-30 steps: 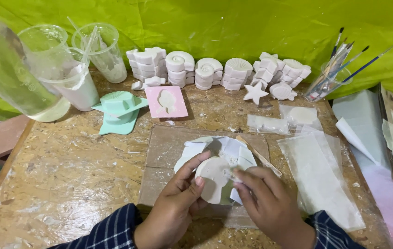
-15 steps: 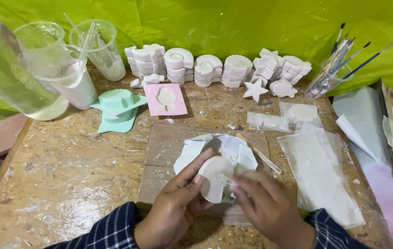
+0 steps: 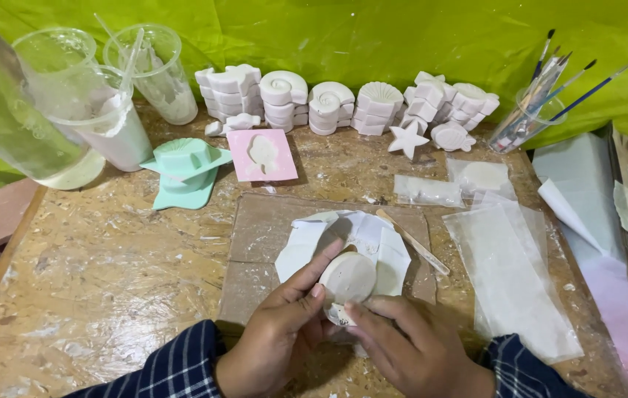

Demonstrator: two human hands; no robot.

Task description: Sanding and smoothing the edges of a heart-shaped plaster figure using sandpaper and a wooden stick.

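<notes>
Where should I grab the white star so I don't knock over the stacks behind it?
Probably best to take the white star from the front, the side nearest the person, pinching two opposite arms between fingertips. It seems to lean or lie just in front of the stacked white casts, so coming from behind or above the stacks risks toppling them.

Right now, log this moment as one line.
left hand: holds round plaster cast | right hand: same cast | under: white mould | beside: wooden stick

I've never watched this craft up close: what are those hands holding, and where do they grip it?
Both hands, left hand and right hand, hold a round off-white plaster disc by its lower edge, above a white mould.
</notes>
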